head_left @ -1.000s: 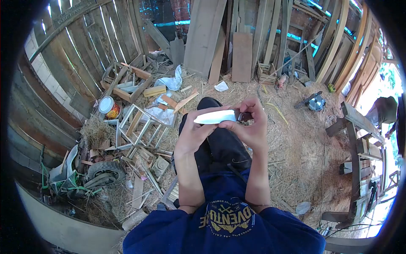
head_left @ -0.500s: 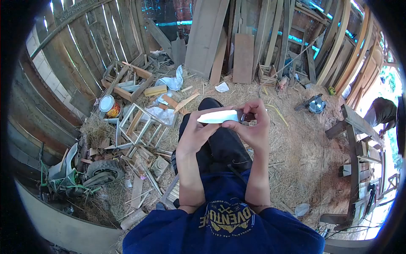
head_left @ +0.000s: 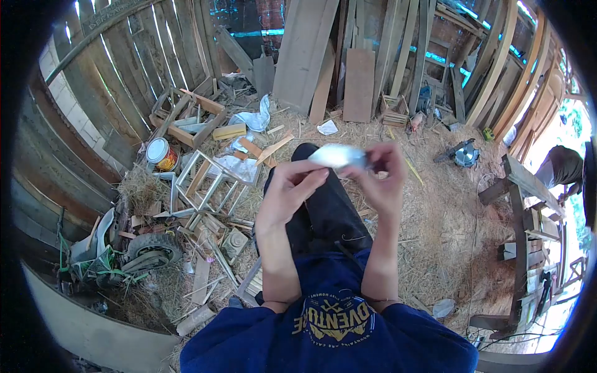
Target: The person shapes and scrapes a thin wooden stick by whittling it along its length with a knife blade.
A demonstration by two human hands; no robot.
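The knife (head_left: 339, 155) is in the air above the person's black trousers (head_left: 333, 211), carried by the hands alone, its blade a pale blur. The right hand (head_left: 384, 177) has thumb and fingers closed on the handle end, apparently so that the blade points free across the body to the left. The left hand (head_left: 287, 193) is just beside the tip, thumb and forefinger parted, perhaps to steady it; whether it touches the metal I cannot tell. Holding it over the lap probably puts the blade in easy view. On the straw-covered ground (head_left: 435, 230), a circular saw (head_left: 465, 153) lies toward the right edge, near a timber trestle (head_left: 533, 184). A paint can (head_left: 163, 155) stands upright near the left edge, by the plank wall (head_left: 112, 87); wide boards (head_left: 303, 59) lean at the far edge, likely stood on end to save floor room
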